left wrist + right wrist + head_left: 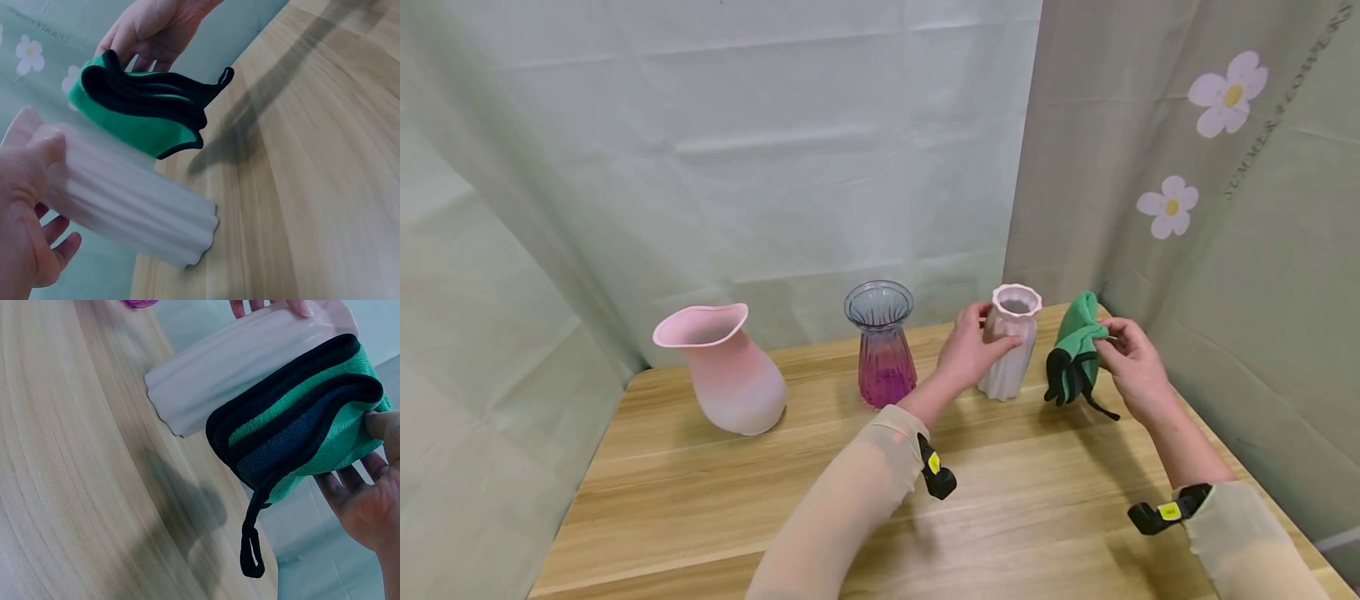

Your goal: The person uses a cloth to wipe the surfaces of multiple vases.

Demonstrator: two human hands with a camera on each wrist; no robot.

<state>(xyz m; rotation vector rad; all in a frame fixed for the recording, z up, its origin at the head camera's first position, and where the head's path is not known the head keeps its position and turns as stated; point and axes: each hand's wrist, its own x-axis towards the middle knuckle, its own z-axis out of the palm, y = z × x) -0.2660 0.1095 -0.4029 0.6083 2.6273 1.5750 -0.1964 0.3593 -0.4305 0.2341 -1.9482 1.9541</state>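
My left hand (962,354) grips a small pale ribbed vase (1009,360) just below its scalloped rim, thumb on the near side. The vase (128,194) stands on the wooden table (700,492). To its right, my right hand (1138,371) pinches a folded green towel (1078,327) with black edging. In the right wrist view the towel (347,428) hangs over the table's surface beside the vase, its black loop dangling and its shadow on the wood. Thumb and fingers of the right hand (369,506) hold the towel from opposite sides.
A glass vase (883,350), blue-grey above and magenta below, stands left of the pale vase. Farther left is a pink-and-white vase (737,379) with a flared, wavy mouth. Pale curtains (775,167) hang close behind the table and at both sides.
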